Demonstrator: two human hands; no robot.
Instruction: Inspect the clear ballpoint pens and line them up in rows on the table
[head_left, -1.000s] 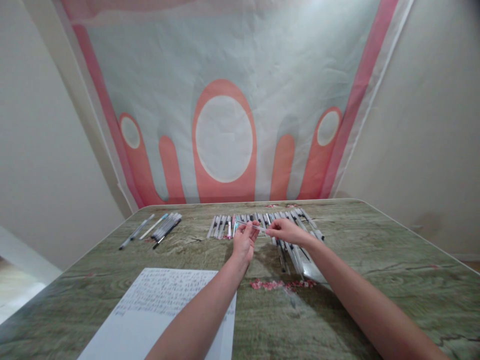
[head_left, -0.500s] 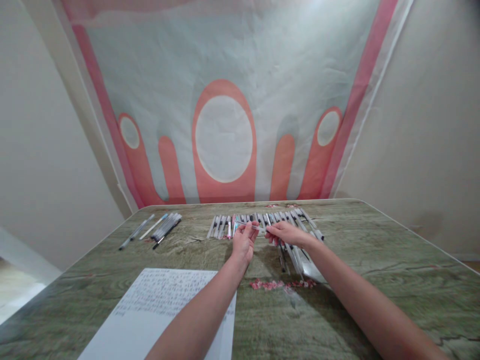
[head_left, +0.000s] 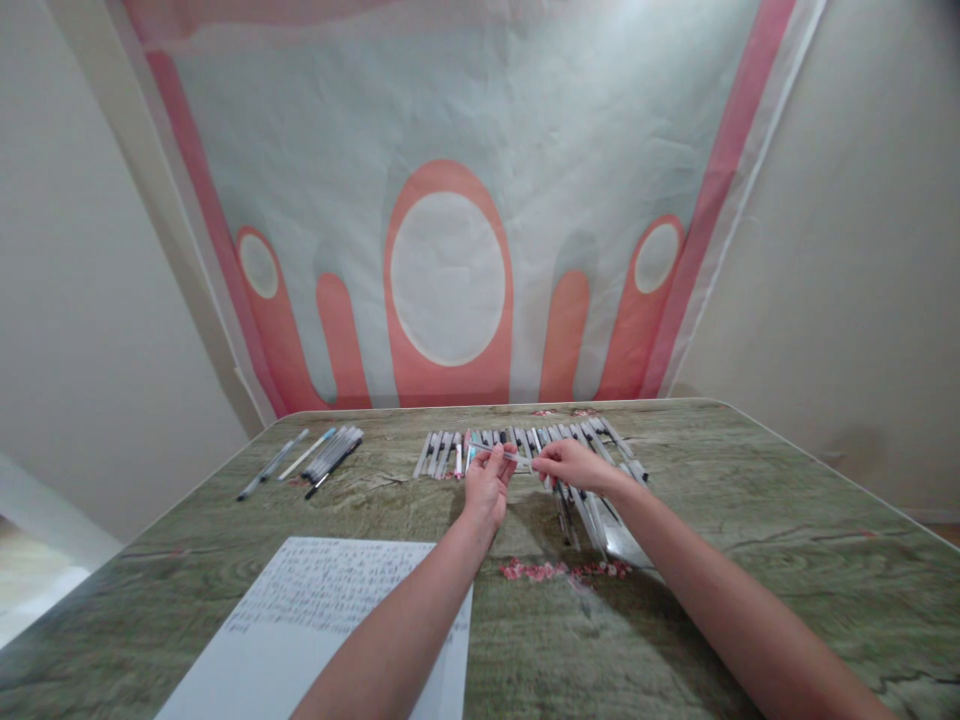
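Near the middle of the table my left hand (head_left: 489,484) pinches a thin clear pen (head_left: 516,457), held slanting just above the table. My right hand (head_left: 571,466) has its fingers closed at the pen's right end; whether they hold the pen or a small part at its tip is too small to tell. Behind both hands lies a long row of pens (head_left: 445,454), side by side, mostly clear with dark parts. Beneath and beside my right hand is a loose pile of clear pens (head_left: 588,518), partly hidden by the hand and forearm.
At the left lie a bundle of pens (head_left: 334,455) and a few single pens (head_left: 292,453). A handwritten sheet (head_left: 330,590) lies under my left forearm. A clear plastic wrapper (head_left: 624,545) is beside the pile. The wood-patterned table (head_left: 750,520) meets a wall hanging (head_left: 450,380).
My right hand has turned slightly at the pen's right end. My left hand and the pens on the table have stayed in place.
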